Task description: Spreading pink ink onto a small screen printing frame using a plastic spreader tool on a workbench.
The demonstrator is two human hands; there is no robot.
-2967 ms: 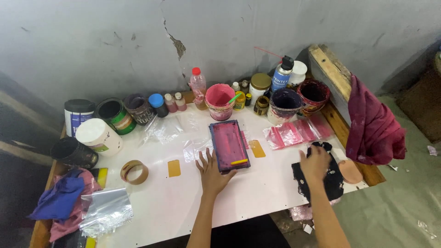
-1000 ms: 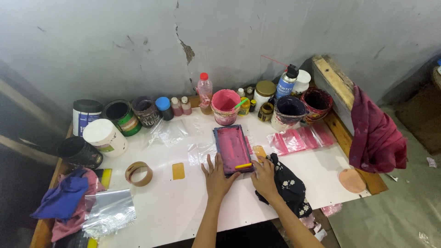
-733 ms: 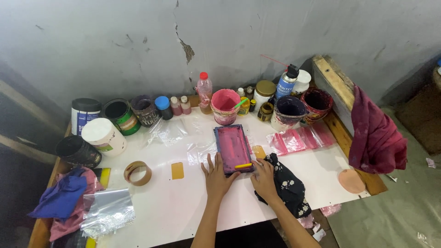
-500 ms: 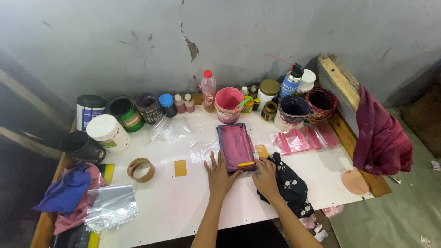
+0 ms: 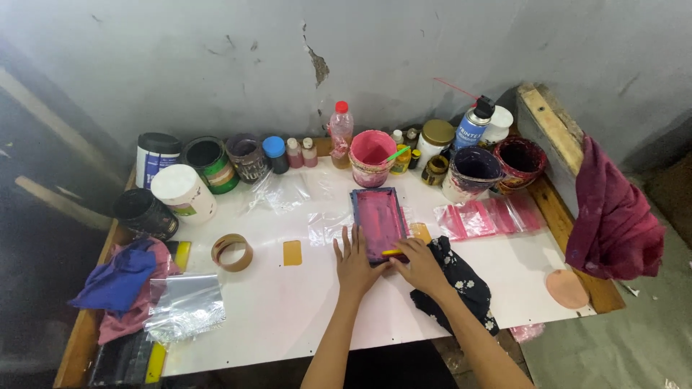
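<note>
Two hands work the pink frame (image 5: 378, 222) mid-table: the left hand (image 5: 355, 261) presses flat, fingers spread, at its near edge; the right hand (image 5: 420, 264) grips a yellow scraper (image 5: 393, 253), needing a steady pull.

Both hands (image 5: 389, 263) at pink-stained frame (image 5: 379, 222)

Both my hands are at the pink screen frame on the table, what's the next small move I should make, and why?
Probably draw the yellow-handled tool along the pink frame toward the far end. The right hand holds it at the frame's near edge, the left hand lies flat beside the frame's near left corner to steady it, and the pink surface ahead looks unobstructed.
</note>
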